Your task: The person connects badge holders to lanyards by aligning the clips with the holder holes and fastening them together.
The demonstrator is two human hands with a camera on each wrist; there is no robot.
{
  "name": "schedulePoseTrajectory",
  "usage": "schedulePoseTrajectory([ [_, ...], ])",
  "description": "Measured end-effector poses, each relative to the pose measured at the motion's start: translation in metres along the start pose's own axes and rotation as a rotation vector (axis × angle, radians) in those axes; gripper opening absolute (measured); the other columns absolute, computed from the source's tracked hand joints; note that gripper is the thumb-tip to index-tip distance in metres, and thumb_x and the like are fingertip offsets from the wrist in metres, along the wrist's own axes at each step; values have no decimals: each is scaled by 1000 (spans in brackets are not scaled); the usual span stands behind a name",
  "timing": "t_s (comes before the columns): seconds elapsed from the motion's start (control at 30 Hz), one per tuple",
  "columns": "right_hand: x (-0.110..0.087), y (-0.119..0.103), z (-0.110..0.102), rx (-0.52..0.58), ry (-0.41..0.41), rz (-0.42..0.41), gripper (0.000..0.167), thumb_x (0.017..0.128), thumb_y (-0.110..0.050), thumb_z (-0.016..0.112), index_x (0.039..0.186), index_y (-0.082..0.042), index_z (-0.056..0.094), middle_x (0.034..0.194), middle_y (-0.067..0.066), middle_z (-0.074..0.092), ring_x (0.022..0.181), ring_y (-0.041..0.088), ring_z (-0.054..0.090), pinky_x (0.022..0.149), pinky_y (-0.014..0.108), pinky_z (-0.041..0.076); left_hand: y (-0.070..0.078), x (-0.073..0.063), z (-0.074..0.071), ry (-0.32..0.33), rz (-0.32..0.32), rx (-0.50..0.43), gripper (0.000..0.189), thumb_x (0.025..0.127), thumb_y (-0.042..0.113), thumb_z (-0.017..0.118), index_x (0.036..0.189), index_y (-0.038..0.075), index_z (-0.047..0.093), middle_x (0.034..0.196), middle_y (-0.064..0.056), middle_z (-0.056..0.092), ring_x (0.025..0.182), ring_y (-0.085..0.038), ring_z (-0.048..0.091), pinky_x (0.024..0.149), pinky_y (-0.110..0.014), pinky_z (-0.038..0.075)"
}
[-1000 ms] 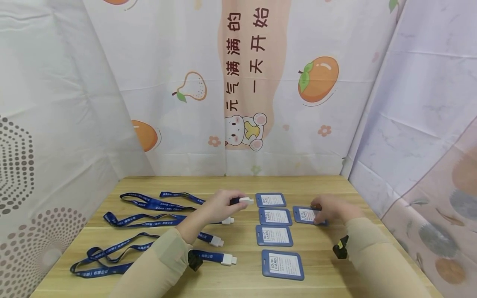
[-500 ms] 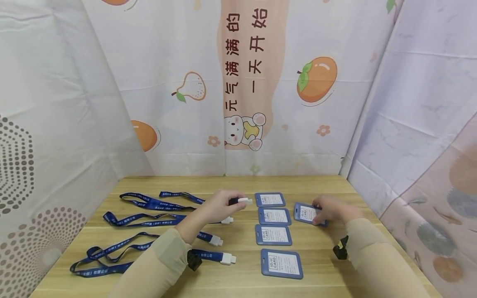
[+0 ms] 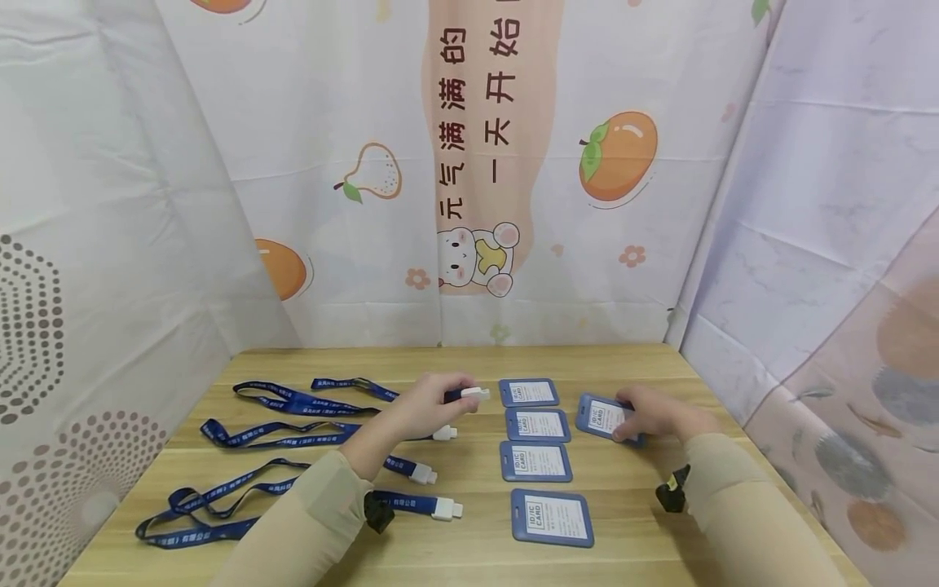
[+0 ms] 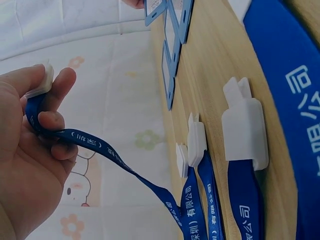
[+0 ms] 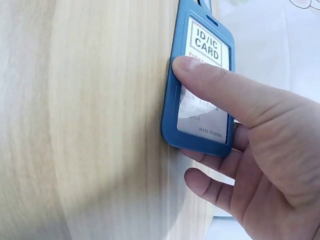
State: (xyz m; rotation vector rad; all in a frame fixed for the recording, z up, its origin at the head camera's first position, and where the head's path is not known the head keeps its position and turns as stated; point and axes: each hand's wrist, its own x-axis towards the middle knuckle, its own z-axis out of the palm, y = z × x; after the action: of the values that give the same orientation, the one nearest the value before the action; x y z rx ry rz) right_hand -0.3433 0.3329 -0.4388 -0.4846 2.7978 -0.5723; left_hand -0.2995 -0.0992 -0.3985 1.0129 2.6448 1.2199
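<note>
My left hand [image 3: 421, 405] pinches the white plastic clip [image 4: 44, 80] of a blue lanyard [image 4: 102, 146] between thumb and fingers. Its strap runs between the curled fingers and trails down toward the other lanyards. On the right, my right hand [image 3: 655, 413] grips a blue ID card holder [image 3: 601, 417] by its edges, thumb [image 5: 197, 70] across the front and fingers behind. In the head view the holder's slotted end is tipped up and faces left, toward the clip. Its printed insert reads "ID/IC CARD".
Several blue card holders [image 3: 552, 517] lie in a column at the middle of the wooden table [image 3: 469, 562]. Left of them are several lanyards [image 3: 279, 440], loops leftward, white clips [image 3: 446, 509] pointing right. A printed curtain [image 3: 330, 106] stands behind.
The right hand has tilted the card holder so its slotted end has risen off the table. The left hand keeps its hold on the lanyard clip, and the view has shifted slightly.
</note>
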Motion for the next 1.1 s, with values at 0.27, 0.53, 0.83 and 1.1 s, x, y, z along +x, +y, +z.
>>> schedulePoseTrajectory([
  [0.27,-5,3,-3,76,27,-69,26,81,-11,83,99,-5,65,89,1,64,81,18,57,75,38,48,1,-1,-2,15,6,1,17,103,36,62,112,23,68,88,6,64,72,-13,57,63,-30,50],
  [0.53,-12,9,-7,193,39,-56,14,89,-15,78,91,-5,69,82,1,66,74,17,60,65,33,49,-2,-1,-2,21,-22,15,16,102,40,63,107,25,69,83,5,63,69,-12,56,61,-29,50],
  [0.83,-17,6,-14,264,84,-21,24,96,-30,72,95,-6,73,85,4,69,76,20,58,67,35,49,-3,-2,-4,22,-12,28,23,103,39,62,107,18,71,76,4,60,62,-10,53,57,-28,48],
  [1.1,-18,3,-23,295,157,-51,25,97,-30,72,101,-6,74,84,1,72,77,20,61,70,37,50,-1,-4,-6,41,-10,-4,19,102,36,63,110,21,72,75,4,60,61,-10,53,55,-28,47],
])
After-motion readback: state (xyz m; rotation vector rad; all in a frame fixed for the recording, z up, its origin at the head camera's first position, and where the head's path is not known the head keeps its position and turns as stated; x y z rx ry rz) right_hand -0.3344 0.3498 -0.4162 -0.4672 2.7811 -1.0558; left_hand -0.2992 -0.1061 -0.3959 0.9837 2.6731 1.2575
